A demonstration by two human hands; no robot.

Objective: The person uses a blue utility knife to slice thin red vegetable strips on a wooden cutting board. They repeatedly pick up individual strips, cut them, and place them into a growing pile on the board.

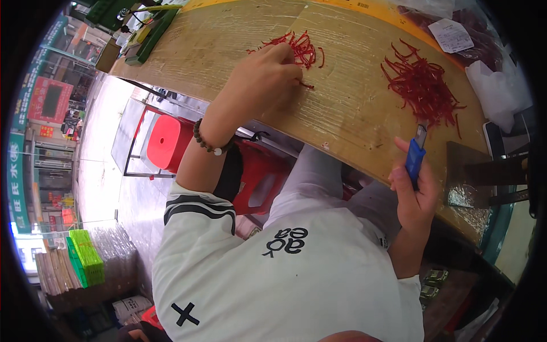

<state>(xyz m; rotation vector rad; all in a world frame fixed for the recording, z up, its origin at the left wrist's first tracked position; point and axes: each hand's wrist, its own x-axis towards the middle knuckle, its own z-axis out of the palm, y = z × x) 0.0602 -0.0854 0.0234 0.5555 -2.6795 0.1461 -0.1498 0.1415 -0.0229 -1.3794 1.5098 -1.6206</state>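
My left hand is bent over a small pile of thin red strips on the table. Its fingers are curled together, and their tips are hidden behind the hand. One short red piece sticks out beside it. My right hand grips a blue utility knife near the table's front edge. The knife's metal blade points away from me, its tip at the near side of a bigger heap of red strips.
The wooden table has a clear film over it. A green metal device stands at its far left. A white plastic bag and a paper slip lie at the right. A red stool stands left of the table.
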